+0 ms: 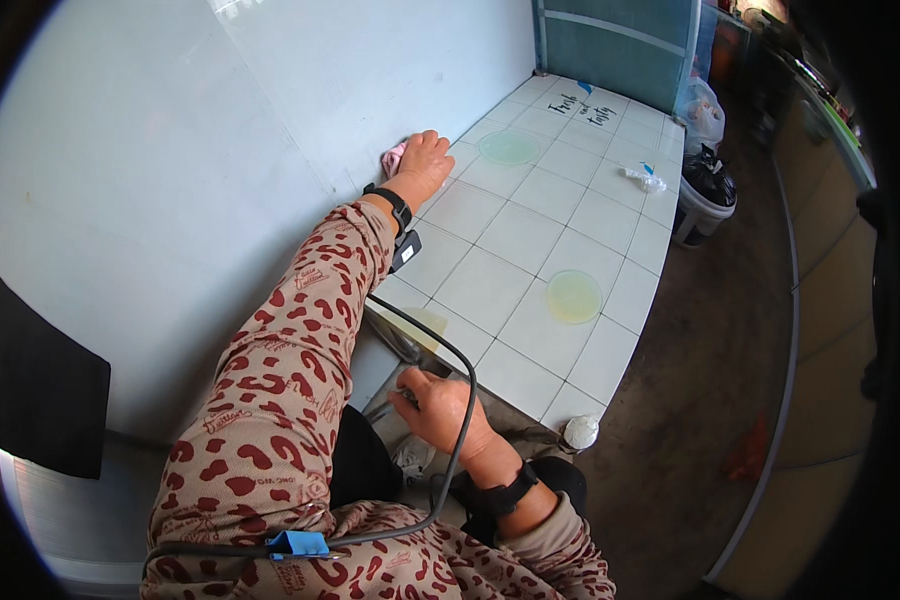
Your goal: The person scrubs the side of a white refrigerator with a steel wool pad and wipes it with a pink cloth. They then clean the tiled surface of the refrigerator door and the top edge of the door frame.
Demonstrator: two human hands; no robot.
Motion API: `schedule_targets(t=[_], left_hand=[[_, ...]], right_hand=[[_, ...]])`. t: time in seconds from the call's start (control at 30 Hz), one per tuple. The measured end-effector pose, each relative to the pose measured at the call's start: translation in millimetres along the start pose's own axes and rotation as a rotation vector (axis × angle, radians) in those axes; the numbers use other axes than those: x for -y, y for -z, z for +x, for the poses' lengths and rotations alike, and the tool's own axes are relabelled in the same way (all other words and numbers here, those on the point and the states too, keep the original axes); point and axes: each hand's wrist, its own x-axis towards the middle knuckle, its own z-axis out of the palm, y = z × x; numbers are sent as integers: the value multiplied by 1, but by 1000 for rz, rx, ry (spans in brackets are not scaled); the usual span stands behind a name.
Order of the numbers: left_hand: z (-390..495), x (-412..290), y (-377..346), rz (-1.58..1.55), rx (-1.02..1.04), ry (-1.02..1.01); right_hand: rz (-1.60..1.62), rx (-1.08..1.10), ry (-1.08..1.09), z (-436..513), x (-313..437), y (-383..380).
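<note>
My left hand (422, 166) is shut on a pink cloth (394, 159), at the line where the white wall (285, 97) meets the table. Beneath that arm lies the white tile-patterned tabletop (521, 232), printed with lettering and pale green and yellow circles. My right hand (439, 412) is low, near the table's near edge, its fingers curled. Whether it grips anything is hidden from this side. A black strap circles each wrist, and a small dark device (405, 252) shows at the left one.
Crumpled white plastic (645, 180) lies on the table's right side. A white bucket (699, 217) with a black bag stands on the floor beyond. A dark cable (457, 360) loops before my right hand. A greenish panel (615, 56) closes the far end; a white-wrapped corner (580, 432) is nearest.
</note>
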Motion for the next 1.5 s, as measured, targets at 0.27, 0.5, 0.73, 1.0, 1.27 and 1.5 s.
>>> schedule_targets(t=[0.27,0.5,0.73,1.0,1.27,1.5], left_hand=[[-6,11,25,160,100,-103],[1,136,149,368,-416,216],[5,110,106,357,-415,87],[30,120,117,332,-184,-31],[129,200,173,361,-719,416],[122,65,22,186,-355,139]], right_hand=[[30,-33,-92,30,-72,25],[-11,-18,-79,23,-83,6],[9,-145,-30,34,-76,5],[26,-60,34,44,-81,-14],[23,58,-32,48,-80,-12],[48,101,-73,45,-83,-8]])
